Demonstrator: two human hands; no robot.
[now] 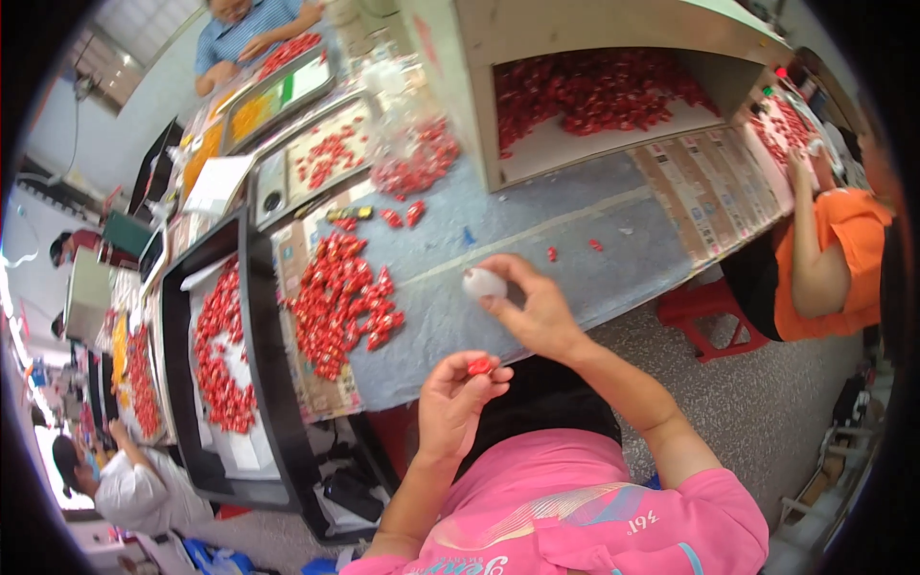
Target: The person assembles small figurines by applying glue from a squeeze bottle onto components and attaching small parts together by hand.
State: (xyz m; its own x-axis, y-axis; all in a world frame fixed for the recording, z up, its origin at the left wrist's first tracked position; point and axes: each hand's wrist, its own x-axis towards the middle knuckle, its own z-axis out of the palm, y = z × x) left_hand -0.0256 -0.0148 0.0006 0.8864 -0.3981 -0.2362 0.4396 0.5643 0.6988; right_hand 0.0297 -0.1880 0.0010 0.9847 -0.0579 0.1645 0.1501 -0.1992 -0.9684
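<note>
Head view: I record a heap of red pieces point(335, 297) on the table point(604, 278), presumably kept there for easy reach. The left hand point(452, 407) holds one red piece point(482, 366) in a closed pinch, apparently to steady it; the right hand point(537, 311) curls partway around a rounded white thing point(488, 285), kind unclear.

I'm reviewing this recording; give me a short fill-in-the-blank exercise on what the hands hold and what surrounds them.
1. The small piece in the person's left hand is coloured ____.
2. The rounded object in the right hand is coloured ____.
3. In the picture, the loose heap lies to the ____ of both hands.
4. The far-right co-worker wears a top coloured ____.

Missing words: red; white; left; orange.
</note>
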